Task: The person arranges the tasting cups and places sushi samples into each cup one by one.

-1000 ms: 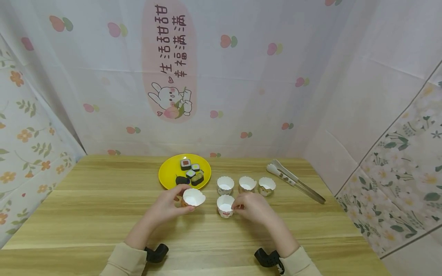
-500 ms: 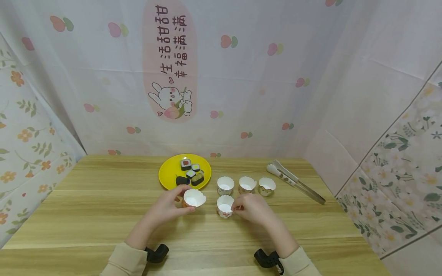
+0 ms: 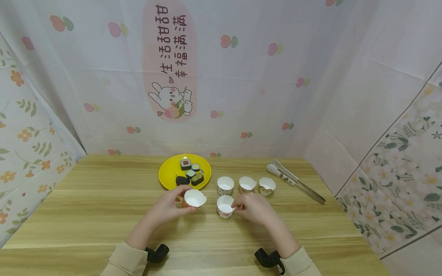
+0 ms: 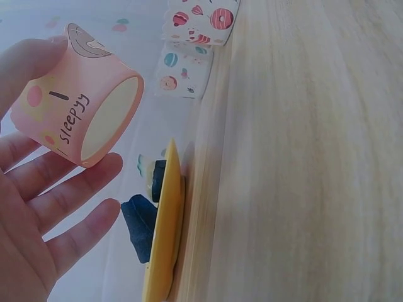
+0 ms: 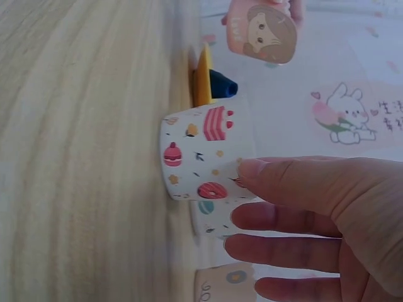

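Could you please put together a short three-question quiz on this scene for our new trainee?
1. How many paper cups show in the head view, counting any in the hands?
2. True or false: in the head view, the tongs lie to the right of the yellow plate.
3. What is the left hand holding?
A. The tongs
B. A pink cup printed with the word "sleepyy"
C. A sushi piece

Key: 1. Five; 2. True; 3. B
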`<control>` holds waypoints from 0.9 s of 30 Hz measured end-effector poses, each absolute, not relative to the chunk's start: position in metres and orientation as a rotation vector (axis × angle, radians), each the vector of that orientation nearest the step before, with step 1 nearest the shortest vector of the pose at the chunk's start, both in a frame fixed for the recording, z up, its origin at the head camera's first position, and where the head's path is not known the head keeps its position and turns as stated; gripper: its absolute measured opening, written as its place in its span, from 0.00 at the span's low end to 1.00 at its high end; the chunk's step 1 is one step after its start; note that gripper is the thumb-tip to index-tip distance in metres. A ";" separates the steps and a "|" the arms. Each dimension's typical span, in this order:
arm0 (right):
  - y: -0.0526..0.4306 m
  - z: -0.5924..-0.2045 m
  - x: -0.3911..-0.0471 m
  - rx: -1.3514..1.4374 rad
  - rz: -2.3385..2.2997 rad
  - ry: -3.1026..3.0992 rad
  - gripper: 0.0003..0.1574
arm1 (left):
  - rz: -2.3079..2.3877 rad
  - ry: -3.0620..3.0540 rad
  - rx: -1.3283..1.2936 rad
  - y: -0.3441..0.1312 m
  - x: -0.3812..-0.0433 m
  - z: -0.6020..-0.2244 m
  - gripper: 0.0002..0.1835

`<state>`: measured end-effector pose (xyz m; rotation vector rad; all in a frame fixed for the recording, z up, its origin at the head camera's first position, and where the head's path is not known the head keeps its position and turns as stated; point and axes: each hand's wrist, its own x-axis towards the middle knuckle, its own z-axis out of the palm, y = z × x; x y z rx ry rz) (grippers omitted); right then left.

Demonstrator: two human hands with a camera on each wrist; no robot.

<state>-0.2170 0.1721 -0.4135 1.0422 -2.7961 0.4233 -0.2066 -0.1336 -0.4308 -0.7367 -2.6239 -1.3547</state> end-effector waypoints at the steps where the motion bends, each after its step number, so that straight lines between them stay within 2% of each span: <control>1: 0.172 -0.412 -0.217 1.031 0.434 -2.803 0.08 | -1.353 -2.623 -0.737 -0.133 -0.207 -0.431 0.31; 10: 0.171 -0.400 -0.211 0.979 0.409 -2.811 0.10 | -1.350 -2.620 -0.757 -0.131 -0.207 -0.431 0.30; 27: 0.152 -0.397 -0.197 1.102 0.386 -2.586 0.16 | -1.326 -2.611 -0.802 -0.128 -0.206 -0.432 0.30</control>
